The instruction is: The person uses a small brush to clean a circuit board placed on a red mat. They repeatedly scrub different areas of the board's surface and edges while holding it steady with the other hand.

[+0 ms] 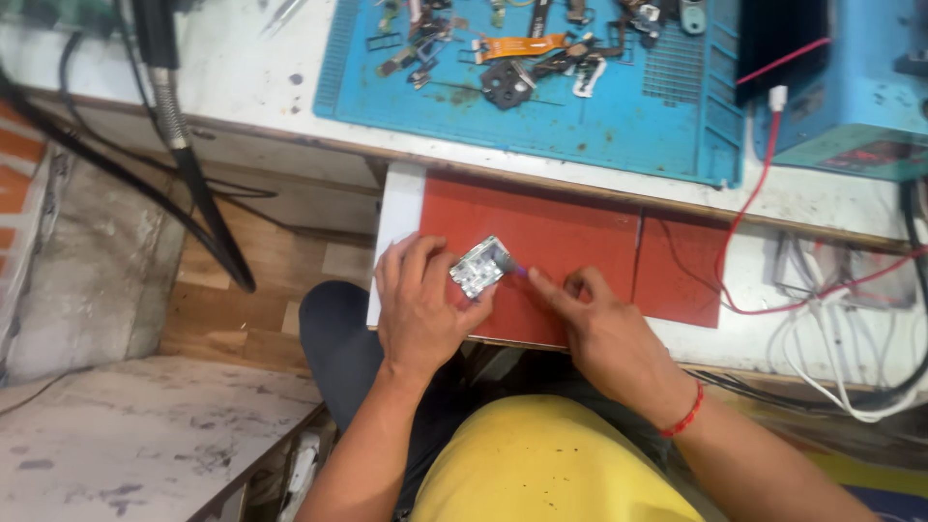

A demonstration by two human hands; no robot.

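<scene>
Over the red mat [541, 232]: circuit board [478, 267], pinched in left hand [418, 307].
Right hand [592, 324]: fingers pinching a small purple-tipped tool [517, 271] against board.
Advice: brace wrists, light strokes.

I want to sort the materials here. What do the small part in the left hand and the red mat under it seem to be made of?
The small part looks like bare metal: silvery, shiny, with stamped rectangular sections. The left hand holds it. The red mat looks like rubber or silicone: flat and matte, though this is not certain.
</scene>
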